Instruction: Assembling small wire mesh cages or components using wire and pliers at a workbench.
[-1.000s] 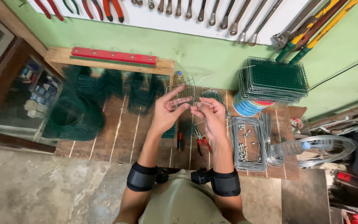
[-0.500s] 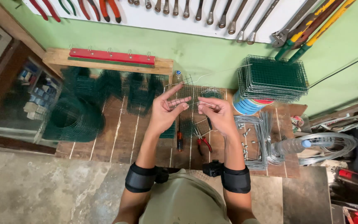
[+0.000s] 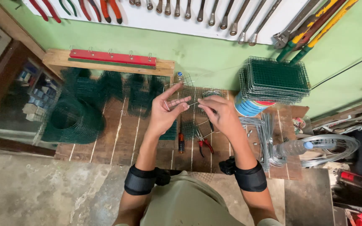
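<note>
My left hand is raised over the wooden workbench, fingers pinching a small bent wire piece. My right hand sits close beside it, fingers closed on a thin wire that runs toward the left hand. Both hands hover above a small wire mesh panel. Under them lie red-handled pliers and an orange-handled tool. Black bands wrap both forearms.
Rolls of green mesh fill the bench's left side. A stack of green mesh panels rests on a blue can at the right. Cut wire grids, a wire coil and a plastic bottle lie right. Tools hang on the wall.
The hands have stayed close together over the mesh. The left hand's fingers spread wider and then closed a little around the wire piece; the right hand shifted slightly.
</note>
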